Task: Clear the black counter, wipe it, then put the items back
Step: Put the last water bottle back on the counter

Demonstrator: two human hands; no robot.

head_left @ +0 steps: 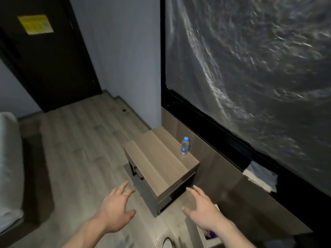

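Dim room, head view: grey wood-plank floor [75, 140], dark door [48, 56] at far left bearing a yellow notice [35, 24], pale wall beside it. Large dark-framed screen [250, 68] fills the right side, showing rippled water. Low black ledge [232, 145] runs under the screen; a folded pale cloth [259, 176] lies on it toward the right. Small wood-topped table [157, 161] stands against the brown panel below the ledge. Water bottle [184, 145], clear with blue cap, stands upright at the table's far right edge, near the ledge. Left hand [114, 210] hovers over the floor just short of the table's near corner, fingers spread and released, holding nothing. Right hand [204, 210] hovers by the table's near right side, fingers likewise loose and empty. White bedding [9, 167] at the left edge.
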